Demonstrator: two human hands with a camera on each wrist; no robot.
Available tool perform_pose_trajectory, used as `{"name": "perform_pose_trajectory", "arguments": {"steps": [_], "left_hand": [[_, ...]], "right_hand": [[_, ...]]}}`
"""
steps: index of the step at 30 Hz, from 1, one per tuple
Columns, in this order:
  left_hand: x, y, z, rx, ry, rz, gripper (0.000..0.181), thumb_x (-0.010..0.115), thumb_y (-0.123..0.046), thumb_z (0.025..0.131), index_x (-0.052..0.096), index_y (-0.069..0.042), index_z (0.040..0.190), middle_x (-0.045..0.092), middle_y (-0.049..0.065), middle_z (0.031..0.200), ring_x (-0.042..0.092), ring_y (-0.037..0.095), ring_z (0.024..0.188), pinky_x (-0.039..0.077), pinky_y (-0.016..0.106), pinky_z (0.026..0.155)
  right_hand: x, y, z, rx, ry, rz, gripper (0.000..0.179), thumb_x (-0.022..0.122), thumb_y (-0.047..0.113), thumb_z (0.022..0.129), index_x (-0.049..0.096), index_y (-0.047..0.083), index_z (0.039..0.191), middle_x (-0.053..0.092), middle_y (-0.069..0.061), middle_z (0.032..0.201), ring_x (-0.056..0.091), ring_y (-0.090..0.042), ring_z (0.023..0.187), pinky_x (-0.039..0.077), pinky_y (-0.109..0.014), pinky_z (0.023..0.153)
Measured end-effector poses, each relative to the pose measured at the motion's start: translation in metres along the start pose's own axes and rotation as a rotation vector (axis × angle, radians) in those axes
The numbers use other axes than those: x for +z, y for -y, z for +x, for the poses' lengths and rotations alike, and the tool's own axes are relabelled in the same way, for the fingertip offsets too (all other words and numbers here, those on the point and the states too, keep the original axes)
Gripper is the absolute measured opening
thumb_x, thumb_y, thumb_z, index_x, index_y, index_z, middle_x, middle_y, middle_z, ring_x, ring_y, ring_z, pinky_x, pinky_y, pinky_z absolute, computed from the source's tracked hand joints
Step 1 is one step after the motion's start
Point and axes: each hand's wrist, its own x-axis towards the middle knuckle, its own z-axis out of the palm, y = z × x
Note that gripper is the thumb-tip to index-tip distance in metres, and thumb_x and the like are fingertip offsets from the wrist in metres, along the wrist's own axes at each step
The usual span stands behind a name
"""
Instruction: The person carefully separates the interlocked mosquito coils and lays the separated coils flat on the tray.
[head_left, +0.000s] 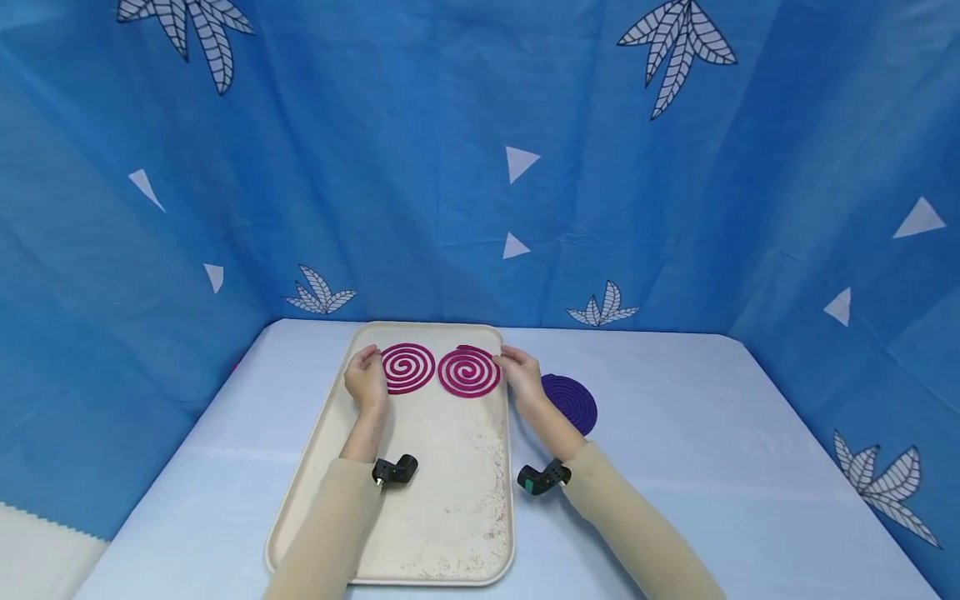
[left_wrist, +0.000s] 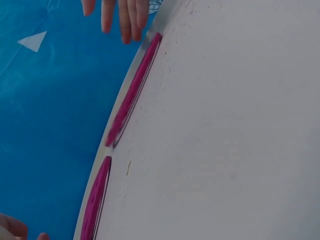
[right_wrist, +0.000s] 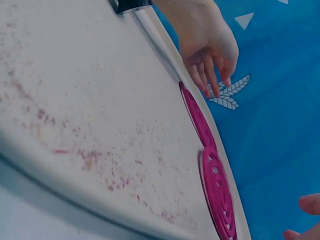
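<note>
Two magenta mosquito coils lie flat side by side near the far end of a cream tray, the left coil (head_left: 407, 344) and the right coil (head_left: 467, 396). My left hand (head_left: 367, 379) is at the left coil's outer edge, with its fingers loosely bent. Beside the right coil's outer edge is my right hand (head_left: 522, 377), over the tray's right rim. In the right wrist view the left hand (right_wrist: 210, 42) holds nothing. The left wrist view shows the right hand (left_wrist: 122, 20) with loose, straight fingers, apart from the coils.
The cream tray (head_left: 435, 492) has pink crumbs and stains along its right side. Just right of it, partly behind the right forearm, a dark purple, tightly wound coil (head_left: 573, 404) rests on the white table (head_left: 675, 417). A blue patterned curtain (head_left: 390, 167) surrounds the table.
</note>
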Motion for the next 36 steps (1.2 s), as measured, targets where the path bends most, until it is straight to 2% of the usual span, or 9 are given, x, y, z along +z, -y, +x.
{"name": "perform_pose_trajectory", "arguments": {"steps": [6,9,12,15,17,23,27,31,36], "left_hand": [[0.011,-0.004,-0.012,-0.008,0.12,-0.004,0.028,0.052,-0.009,0.095,0.061,0.006,0.117,0.062,0.026,0.119,0.06,0.028,0.107,0.051,0.027,0.091],[0.02,-0.008,-0.024,-0.027,0.202,-0.021,0.026,0.055,-0.008,0.094,0.062,0.007,0.114,0.064,0.027,0.113,0.063,0.025,0.094,0.054,0.03,0.088],[0.03,-0.015,-0.041,-0.097,0.318,-0.036,0.028,0.053,-0.007,0.094,0.061,0.008,0.116,0.065,0.024,0.11,0.064,0.016,0.084,0.054,0.035,0.092],[0.041,-0.022,-0.066,-0.182,0.466,-0.051,0.03,0.05,-0.006,0.095,0.058,0.008,0.121,0.064,0.023,0.113,0.065,0.013,0.084,0.051,0.041,0.099],[0.049,-0.025,-0.085,-0.203,0.572,-0.022,0.032,0.049,-0.007,0.096,0.056,0.008,0.123,0.063,0.026,0.116,0.067,0.017,0.087,0.05,0.042,0.1],[0.071,-0.026,-0.133,-0.18,0.838,0.146,0.043,0.049,-0.014,0.096,0.047,0.007,0.133,0.054,0.029,0.13,0.058,0.037,0.116,0.049,0.044,0.102],[0.084,-0.02,-0.15,-0.177,0.927,0.279,0.053,0.049,-0.023,0.096,0.038,0.002,0.141,0.044,0.03,0.139,0.045,0.043,0.128,0.041,0.051,0.107],[0.091,-0.014,-0.159,-0.152,0.956,0.364,0.057,0.048,-0.028,0.096,0.033,-0.001,0.144,0.033,0.032,0.146,0.035,0.046,0.135,0.034,0.057,0.111],[0.093,-0.014,-0.163,-0.191,0.941,0.287,0.055,0.049,-0.028,0.096,0.037,-0.002,0.143,0.035,0.03,0.145,0.044,0.044,0.129,0.039,0.052,0.109]], "right_hand": [[-0.027,0.002,-0.006,-0.007,0.018,0.015,0.04,0.055,0.009,0.094,0.05,-0.007,0.13,0.056,-0.025,0.129,0.058,-0.034,0.119,0.045,-0.041,0.106],[-0.053,0.0,-0.01,-0.004,0.006,-0.027,0.037,0.055,0.01,0.094,0.054,-0.006,0.127,0.064,-0.021,0.12,0.068,-0.022,0.101,0.052,-0.036,0.097],[-0.081,-0.001,-0.017,-0.008,-0.011,-0.075,0.036,0.054,0.01,0.095,0.054,-0.006,0.127,0.068,-0.017,0.115,0.069,-0.011,0.089,0.055,-0.033,0.092],[-0.108,-0.003,-0.023,-0.038,-0.05,-0.13,0.035,0.054,0.011,0.095,0.055,-0.007,0.125,0.068,-0.014,0.115,0.066,-0.01,0.095,0.053,-0.033,0.096],[-0.122,-0.004,-0.028,-0.058,-0.073,-0.18,0.036,0.054,0.012,0.096,0.055,-0.007,0.126,0.065,-0.015,0.121,0.062,-0.014,0.107,0.048,-0.037,0.103],[-0.147,-0.011,-0.04,-0.045,-0.069,-0.291,0.041,0.051,0.012,0.096,0.048,-0.005,0.134,0.047,-0.025,0.14,0.042,-0.034,0.132,0.031,-0.048,0.116],[-0.148,-0.018,-0.044,-0.024,-0.046,-0.325,0.047,0.051,0.011,0.095,0.042,-0.004,0.138,0.041,-0.028,0.143,0.039,-0.039,0.135,0.032,-0.05,0.115],[-0.145,-0.02,-0.05,-0.031,-0.047,-0.37,0.05,0.052,0.01,0.095,0.038,-0.006,0.14,0.04,-0.032,0.142,0.039,-0.044,0.134,0.035,-0.052,0.112],[-0.146,-0.02,-0.051,-0.044,-0.095,-0.372,0.044,0.052,0.006,0.093,0.044,-0.007,0.135,0.049,-0.032,0.133,0.049,-0.043,0.123,0.041,-0.05,0.108]]}}
